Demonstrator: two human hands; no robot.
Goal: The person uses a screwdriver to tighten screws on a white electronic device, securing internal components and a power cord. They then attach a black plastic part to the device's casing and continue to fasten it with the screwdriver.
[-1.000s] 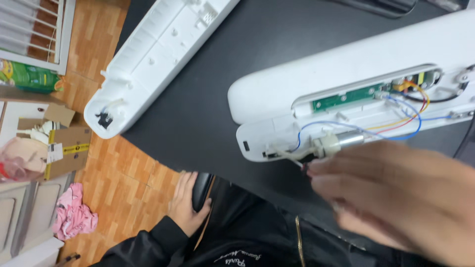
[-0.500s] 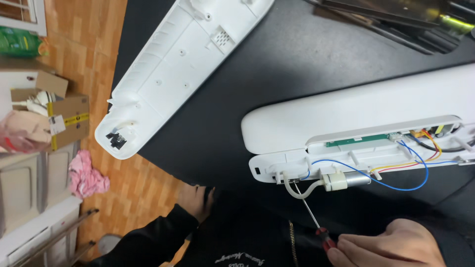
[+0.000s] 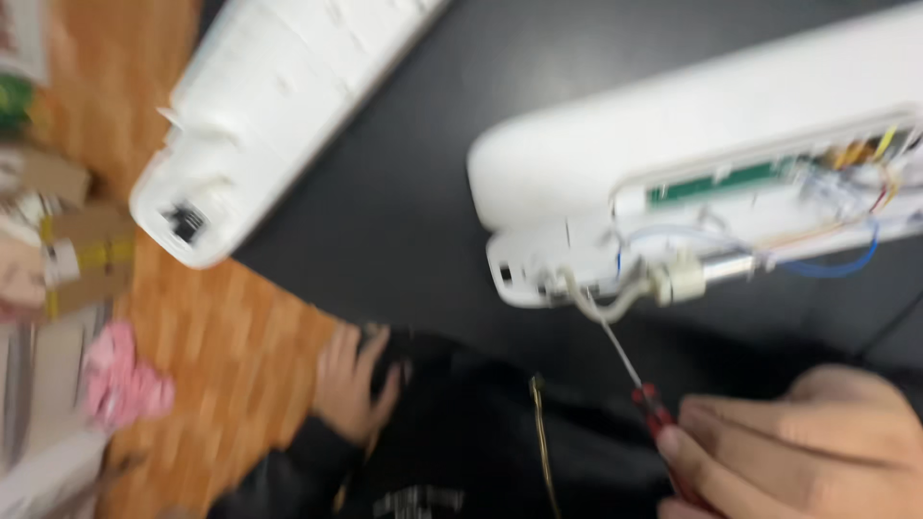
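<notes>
A thin screwdriver (image 3: 635, 375) with a bare metal shaft and a red-and-black handle lies slantwise over the near edge of the black tabletop (image 3: 404, 192), its tip at the open end of a long white plastic casing (image 3: 692, 144). The right hand (image 3: 798, 452), low at the near right corner, has its fingers (image 3: 731, 461) clenched round the handle.

The casing is smooth and rounded, lying across the right half of the tabletop. Its near side is opened up, showing a narrow green circuit board (image 3: 721, 183), a tangle of blue, red and yellow wires (image 3: 846, 240), and a small white and metal cylinder (image 3: 702, 274) with a pale tube curling off its left end. The picture is blurred, so finer parts inside cannot be made out.

The left hand (image 3: 351, 384) rests just off the near edge of the tabletop, fingers spread and released, lying on dark clothing (image 3: 461, 442); it grips nothing that can be seen.

A second white plastic shell (image 3: 279, 106), long and flat with a small dark socket at its rounded end, lies at an angle over the left edge of the tabletop, well apart from the first.

Below is an orange-brown wooden floor (image 3: 192, 317). On it, far left, sit a brown cardboard box (image 3: 82, 259) with yellow tape and a crumpled pink cloth (image 3: 120, 380).
</notes>
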